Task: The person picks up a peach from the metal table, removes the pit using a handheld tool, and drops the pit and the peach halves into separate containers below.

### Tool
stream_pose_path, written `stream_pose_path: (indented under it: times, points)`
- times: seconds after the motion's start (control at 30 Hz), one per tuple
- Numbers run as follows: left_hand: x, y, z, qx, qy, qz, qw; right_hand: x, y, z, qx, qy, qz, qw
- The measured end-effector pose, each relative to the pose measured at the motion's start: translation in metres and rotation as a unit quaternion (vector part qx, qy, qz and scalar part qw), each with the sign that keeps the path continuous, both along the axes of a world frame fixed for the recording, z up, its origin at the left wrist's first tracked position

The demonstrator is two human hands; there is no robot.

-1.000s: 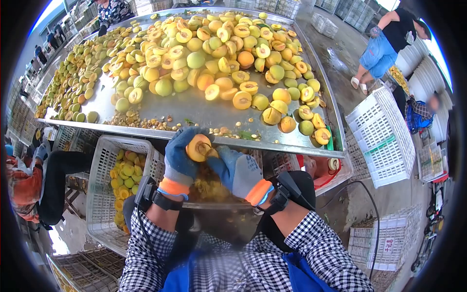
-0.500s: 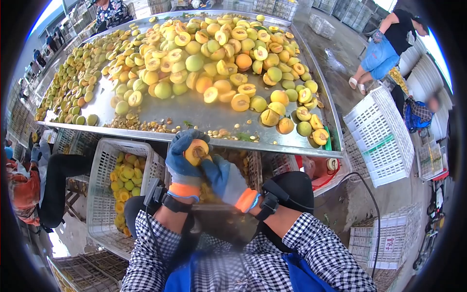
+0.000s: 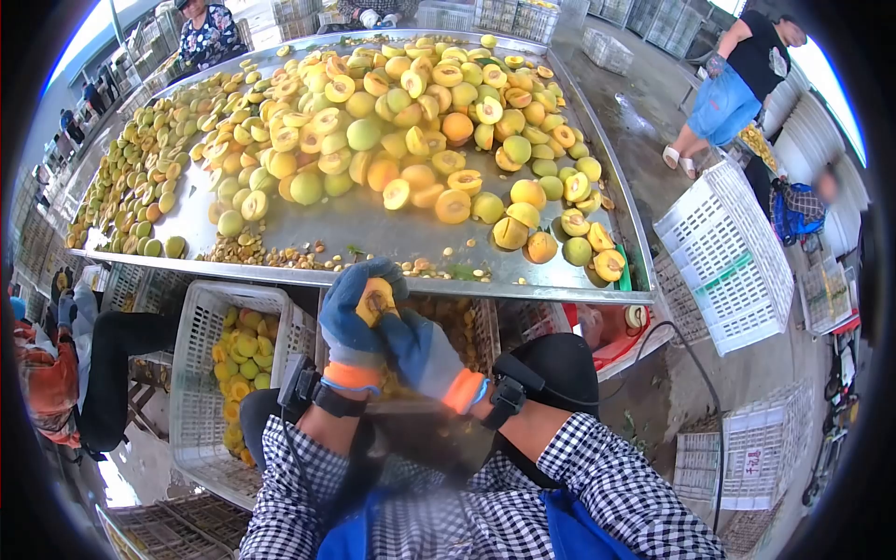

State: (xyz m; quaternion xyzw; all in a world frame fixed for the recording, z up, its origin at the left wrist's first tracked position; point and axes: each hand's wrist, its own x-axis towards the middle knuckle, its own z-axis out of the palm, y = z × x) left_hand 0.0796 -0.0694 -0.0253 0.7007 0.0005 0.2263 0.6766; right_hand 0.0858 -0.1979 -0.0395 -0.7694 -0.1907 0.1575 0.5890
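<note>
My left hand (image 3: 351,315), in a blue glove with an orange cuff, is closed around a halved yellow-orange peach (image 3: 375,299), cut face up. My right hand (image 3: 420,350), gloved the same way, presses against that peach half from the right; whether it holds a tool is hidden. Both hands hover just below the front edge of a long metal table (image 3: 373,224). Beneath them a white crate (image 3: 485,327) holds cut fruit pieces.
The table carries a heap of whole and halved peaches (image 3: 411,112) and scattered pits (image 3: 271,252) near its front. A white basket (image 3: 201,373) of peach halves stands at my left. Empty white crates (image 3: 723,252) lie right. Other people stand at the far side and right.
Both hands have drifted slightly left and downward together, still working on the same peach half. The peach half has turned so less of its cut face shows.
</note>
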Motion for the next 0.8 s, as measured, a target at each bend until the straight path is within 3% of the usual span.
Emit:
stream_pose_path:
  times: [0.1,0.17,0.2,0.3,0.33,0.4,0.5,0.6,0.7,0.73,0.8]
  points:
    - [0.002,0.015,0.008,-0.068,0.042,-0.074,0.994,0.013,-0.007,0.002,-0.010,-0.033,0.014,0.999]
    - [0.011,0.027,0.004,-0.383,0.152,-0.177,0.894,0.014,-0.012,0.012,-0.067,-0.068,0.016,0.995]
    - [0.013,0.024,0.004,-0.387,0.153,-0.141,0.898,0.013,-0.013,0.015,-0.096,-0.085,0.019,0.992]
    - [0.009,0.004,0.009,-0.272,0.120,-0.047,0.954,-0.003,0.000,0.000,-0.026,-0.022,-0.009,0.999]
    - [0.007,-0.006,0.016,-0.283,0.118,-0.002,0.952,-0.007,0.001,-0.006,0.010,-0.021,-0.006,1.000]
    - [0.006,-0.006,0.012,-0.287,0.092,-0.022,0.953,-0.006,0.003,-0.011,0.082,-0.026,0.002,0.996]
    - [0.007,-0.005,0.008,-0.240,0.120,0.004,0.963,0.007,-0.009,-0.002,-0.023,0.028,0.049,0.998]
    - [0.013,-0.013,0.017,-0.221,0.119,0.064,0.966,0.004,-0.011,0.017,-0.036,-0.021,0.011,0.999]
    - [0.016,-0.019,0.016,-0.234,0.105,0.112,0.960,-0.005,-0.009,0.031,0.043,-0.012,0.009,0.999]
    - [0.016,-0.018,0.015,-0.242,0.102,0.099,0.960,-0.003,-0.010,0.027,0.005,-0.050,0.032,0.998]
    - [0.016,-0.017,0.015,-0.240,0.113,0.078,0.961,0.003,-0.016,0.036,-0.023,0.027,0.059,0.998]
